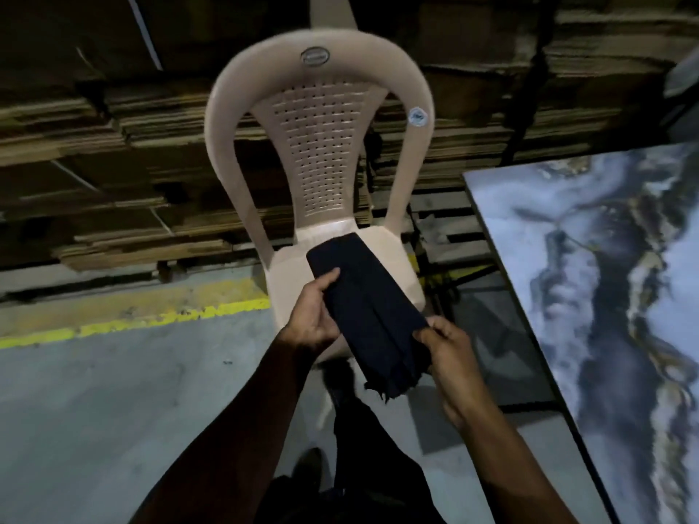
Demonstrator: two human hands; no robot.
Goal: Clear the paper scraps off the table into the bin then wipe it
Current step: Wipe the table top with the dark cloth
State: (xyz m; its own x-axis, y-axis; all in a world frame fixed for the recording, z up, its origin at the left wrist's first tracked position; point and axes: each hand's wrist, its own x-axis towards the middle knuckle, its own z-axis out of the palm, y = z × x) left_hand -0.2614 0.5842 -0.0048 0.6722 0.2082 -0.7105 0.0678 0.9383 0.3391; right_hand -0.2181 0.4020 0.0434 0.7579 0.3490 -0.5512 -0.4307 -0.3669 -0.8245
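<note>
We stand over a beige plastic chair (321, 175), its moulded back pierced by a grid of small square holes under a smooth arched rim that carries an oval badge near the top and a round sticker on its right side. The seat is glossy and slightly dished, and it lies directly beneath what we hold. Behind the chair, flattened corrugated cardboard sheets (113, 145) rise in rough brown stacks, their edges ragged and uneven. A worn yellow floor line (132, 323) runs across the grey concrete floor (94, 410) to the left of the chair.

To the right, the table (605, 296) shows a flat, hard top with a glossy blue-grey marbled pattern and a thin dark edge; the part in view is well apart from our hands, with the chair's seat corner between.

We hold a dark folded cloth (370, 315) above the seat, long and narrow, matte, with a frayed lower end. Our left hand (314, 315) grips its left edge, thumb laid over the top and fingers curled beneath. Our right hand (450, 357) pinches the right edge nearer the frayed end, thumb and fingertips closed on the fabric. Below, dark trousers and a shoe are dimly visible.
</note>
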